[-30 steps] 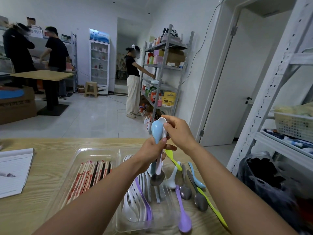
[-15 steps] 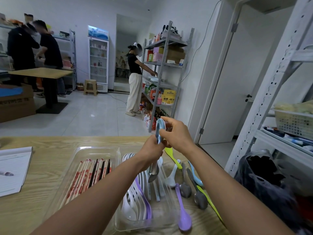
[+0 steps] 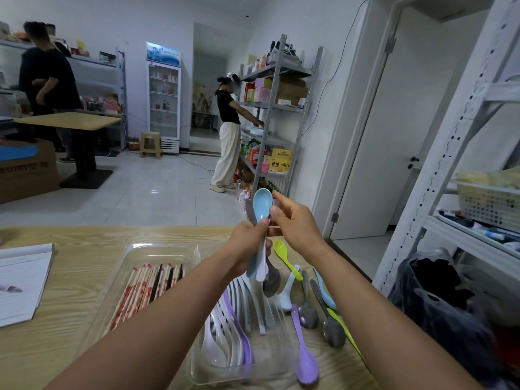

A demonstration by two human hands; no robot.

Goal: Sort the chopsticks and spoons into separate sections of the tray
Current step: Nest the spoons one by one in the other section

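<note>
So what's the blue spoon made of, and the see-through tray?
The light blue spoon looks like plastic: one solid pastel colour with a soft, even sheen. The clear rectangular tray also seems plastic: the wood grain shows through its thin, glossy walls.

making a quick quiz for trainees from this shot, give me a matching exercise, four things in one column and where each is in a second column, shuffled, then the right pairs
Things
1. chopsticks
2. light blue spoon
3. purple spoon
4. notebook

Places
A. held up above the tray, bowl upward, in the left hand with the right hand at its bowl
B. on the table at the far left
C. in the left section of the clear tray
D. on the table just right of the tray

Pairs: 1-C, 2-A, 3-D, 4-B
</note>
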